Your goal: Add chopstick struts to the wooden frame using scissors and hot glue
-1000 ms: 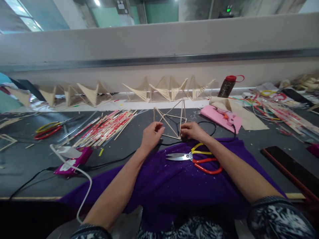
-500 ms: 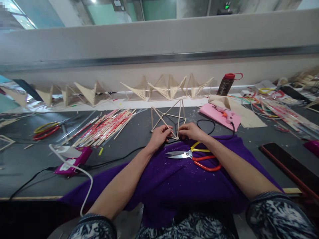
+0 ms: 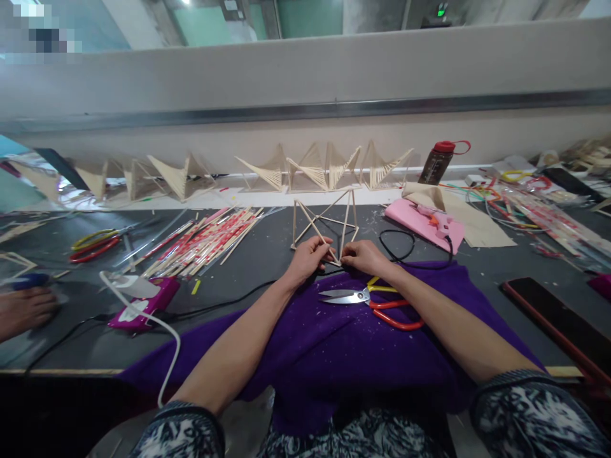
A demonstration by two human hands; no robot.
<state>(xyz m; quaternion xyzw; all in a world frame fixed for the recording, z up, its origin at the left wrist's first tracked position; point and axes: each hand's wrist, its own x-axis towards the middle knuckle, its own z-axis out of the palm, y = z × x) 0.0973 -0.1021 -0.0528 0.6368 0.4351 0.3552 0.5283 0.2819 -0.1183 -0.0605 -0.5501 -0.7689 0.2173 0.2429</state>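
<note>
scissors (image 3: pixel 361 296) on cloth (image 3: pixel 334 346); stick frame (image 3: pixel 313 223) behind; power strip (image 3: pixel 166 298) left

Red-capped bottle (image 3: pixel 434 168) before the pale partition (image 3: pixel 305 73), dark red-edged phone (image 3: pixel 556 321) at right, small green sign (image 3: pixel 442 10) beyond.

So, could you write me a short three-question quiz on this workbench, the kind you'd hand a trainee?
1. Multiple choice: what do the steel-bladed scissors with red and yellow handles lie on?
(a) white ledge
(b) purple cloth
(c) beige paper

2. True or false: in the picture, the pink glue gun is to the right of the thin pale wooden-stick frame.

3. Open: which corner of that frame are the person's left hand and right hand at?

Key: 1. b. 2. True. 3. The bottom corner nearest the person.
</note>
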